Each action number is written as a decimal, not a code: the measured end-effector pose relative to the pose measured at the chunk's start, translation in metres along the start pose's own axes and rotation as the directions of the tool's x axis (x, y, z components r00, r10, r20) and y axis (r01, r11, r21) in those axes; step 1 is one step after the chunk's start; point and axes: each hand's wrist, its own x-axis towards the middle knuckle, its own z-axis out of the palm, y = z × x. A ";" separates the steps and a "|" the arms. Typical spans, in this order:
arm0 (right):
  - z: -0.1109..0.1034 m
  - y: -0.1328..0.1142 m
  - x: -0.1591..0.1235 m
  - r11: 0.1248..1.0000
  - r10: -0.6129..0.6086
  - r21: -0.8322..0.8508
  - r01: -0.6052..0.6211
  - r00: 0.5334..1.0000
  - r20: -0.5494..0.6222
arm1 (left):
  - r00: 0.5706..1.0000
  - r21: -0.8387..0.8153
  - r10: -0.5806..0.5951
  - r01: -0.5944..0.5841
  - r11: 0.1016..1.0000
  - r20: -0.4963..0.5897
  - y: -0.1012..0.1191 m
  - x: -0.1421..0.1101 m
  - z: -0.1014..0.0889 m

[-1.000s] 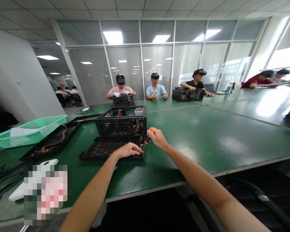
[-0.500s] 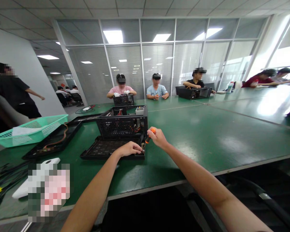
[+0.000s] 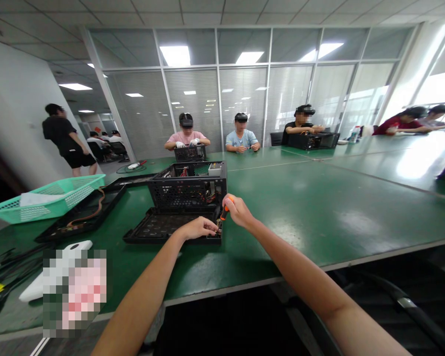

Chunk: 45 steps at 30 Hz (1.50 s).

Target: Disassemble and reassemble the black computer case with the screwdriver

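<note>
Orange-black screwdriver (image 3: 225, 211) gripped in right hand (image 3: 239, 210), fingers curled; tip angled into right end of black panel (image 3: 152, 225), in front of open case (image 3: 180, 192). Left hand (image 3: 198, 229) fingers bunched alongside, pinch unclear; could be jabbed if tilted tip slips.

Your screwdriver (image 3: 225, 211), with an orange-and-black handle, is tilted, handle up, its shaft slanting down toward the near right corner of the panel. In front of you, that black, shallow, rimmed panel (image 3: 157, 225) lies flat on the green table (image 3: 300, 198), hollow side up, just before the open computer case (image 3: 178, 192).
</note>
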 end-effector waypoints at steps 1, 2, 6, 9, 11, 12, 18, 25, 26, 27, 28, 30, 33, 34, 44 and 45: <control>0.000 0.000 0.000 1.000 -0.010 -0.002 0.010 1.000 0.010 | 1.000 -0.002 0.000 0.000 1.000 0.004 -0.001 0.000 0.000; -0.001 0.000 -0.001 1.000 -0.020 -0.004 0.020 1.000 0.016 | 1.000 -0.001 -0.001 0.001 1.000 0.007 -0.002 0.001 -0.001; -0.003 0.002 -0.002 0.998 -0.055 -0.020 0.055 0.998 -0.004 | 1.000 0.020 -0.002 0.002 1.000 -0.002 -0.005 0.002 -0.002; -0.004 0.003 -0.003 0.996 -0.075 -0.041 0.074 0.997 -0.016 | 1.000 0.039 0.013 -0.013 0.999 -0.005 -0.005 0.002 -0.002; -0.004 0.002 -0.003 0.997 -0.067 -0.050 0.065 0.997 -0.028 | 0.999 0.058 0.033 -0.033 0.998 -0.005 -0.005 0.002 -0.002; -0.004 0.002 -0.003 0.997 -0.056 -0.056 0.054 0.998 -0.038 | 0.999 0.070 0.043 -0.042 0.997 -0.007 -0.004 0.001 -0.002; -0.002 0.003 -0.002 0.994 0.002 -0.109 -0.012 0.995 -0.100 | 0.997 0.114 0.071 -0.071 0.991 -0.001 0.000 0.000 -0.002; -0.002 0.002 -0.003 0.994 -0.004 -0.108 -0.006 0.996 -0.092 | 0.997 0.110 0.071 -0.071 0.991 -0.003 -0.001 0.000 -0.002; -0.002 0.001 -0.003 0.994 -0.008 -0.110 -0.002 0.996 -0.088 | 0.998 0.107 0.070 -0.069 0.992 -0.003 -0.002 0.000 -0.002; -0.002 0.000 -0.003 0.994 -0.010 -0.113 0.001 0.997 -0.080 | 0.998 0.103 0.067 -0.067 0.992 -0.005 -0.002 0.000 -0.002; -0.002 -0.001 -0.003 0.993 -0.009 -0.116 0.001 0.997 -0.072 | 0.998 0.099 0.064 -0.063 0.993 -0.006 -0.002 0.000 -0.002; -0.002 -0.003 -0.002 0.993 0.006 -0.114 -0.014 0.998 -0.067 | 0.999 0.076 0.050 -0.050 0.996 -0.004 -0.001 0.000 -0.001; 0.001 -0.003 0.000 0.997 0.023 -0.075 -0.032 0.993 -0.116 | 1.000 0.032 0.025 -0.025 0.999 0.005 0.000 0.000 0.000; 0.002 -0.003 0.000 0.998 0.025 -0.050 -0.032 0.991 -0.134 | 1.000 0.024 0.020 -0.020 1.000 0.006 0.000 0.000 0.000; 0.010 0.002 0.001 0.962 0.035 0.271 -0.020 0.998 -0.051 | 1.000 0.035 0.019 -0.019 0.999 0.020 0.001 0.000 0.001; 0.009 0.003 0.002 0.958 0.036 0.287 -0.021 0.998 -0.046 | 0.999 0.036 0.024 -0.025 0.999 0.021 0.002 -0.001 0.001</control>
